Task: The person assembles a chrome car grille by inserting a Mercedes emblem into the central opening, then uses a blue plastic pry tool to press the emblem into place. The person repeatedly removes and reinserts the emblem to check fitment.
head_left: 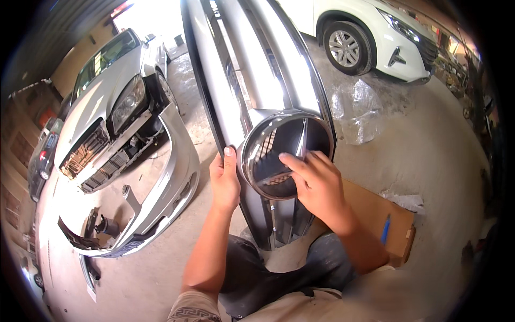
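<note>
A long silver car grille (262, 64) with chrome trim stands lengthwise in front of me, its lower end between my knees. My left hand (227, 180) is closed on its left edge, thumb lying over the front. Set into the grille is a round chrome ring (248, 173) around a dark recess with patches of mesh. Inside the ring, a silver pointed emblem (303, 138) sticks up above my right hand (320, 180). That hand's fingers are curled over the emblem's middle and hide it, with the index finger reaching left.
To the left stands a silver car (102, 107) with its front exposed. A detached bumper (174, 177) lies beside it. A white car (394, 53) is parked at the far right, near clear plastic film (357, 112). Cardboard (370, 209) with a blue tool (385, 229) lies at right.
</note>
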Demonstrator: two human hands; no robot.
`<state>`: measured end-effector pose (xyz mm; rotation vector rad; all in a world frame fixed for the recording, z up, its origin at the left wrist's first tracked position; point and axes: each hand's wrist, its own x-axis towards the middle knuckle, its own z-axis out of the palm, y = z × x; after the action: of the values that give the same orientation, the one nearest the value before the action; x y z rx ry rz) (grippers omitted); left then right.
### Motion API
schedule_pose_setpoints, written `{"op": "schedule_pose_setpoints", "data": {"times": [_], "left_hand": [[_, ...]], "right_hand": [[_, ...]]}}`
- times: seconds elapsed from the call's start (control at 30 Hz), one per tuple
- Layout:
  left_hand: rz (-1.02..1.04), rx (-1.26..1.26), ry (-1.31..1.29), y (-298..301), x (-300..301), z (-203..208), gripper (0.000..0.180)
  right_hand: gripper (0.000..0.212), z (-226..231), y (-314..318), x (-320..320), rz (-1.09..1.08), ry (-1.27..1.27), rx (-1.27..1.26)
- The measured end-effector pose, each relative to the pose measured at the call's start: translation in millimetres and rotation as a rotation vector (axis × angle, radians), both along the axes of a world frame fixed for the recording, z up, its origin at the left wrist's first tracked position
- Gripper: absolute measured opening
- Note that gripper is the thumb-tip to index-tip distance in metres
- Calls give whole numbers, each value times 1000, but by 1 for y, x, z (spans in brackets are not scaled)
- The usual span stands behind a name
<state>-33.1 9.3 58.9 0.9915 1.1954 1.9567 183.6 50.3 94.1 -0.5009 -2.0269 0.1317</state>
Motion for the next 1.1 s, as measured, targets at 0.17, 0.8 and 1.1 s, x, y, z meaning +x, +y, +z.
{"op": "schedule_pose_setpoints", "data": {"times": [0.17,0.8,1.1], "left_hand": [[-51,21,7,1,-5,-3,40],[-100,19,105,-2,4,2,40],[-87,-1,151,-6,4,7,40]], "right_hand": [[53,-1,-6,5,1,11,48],[29,18,26,17,83,-255,439],[15,28,35,13,130,-318,584]]}}
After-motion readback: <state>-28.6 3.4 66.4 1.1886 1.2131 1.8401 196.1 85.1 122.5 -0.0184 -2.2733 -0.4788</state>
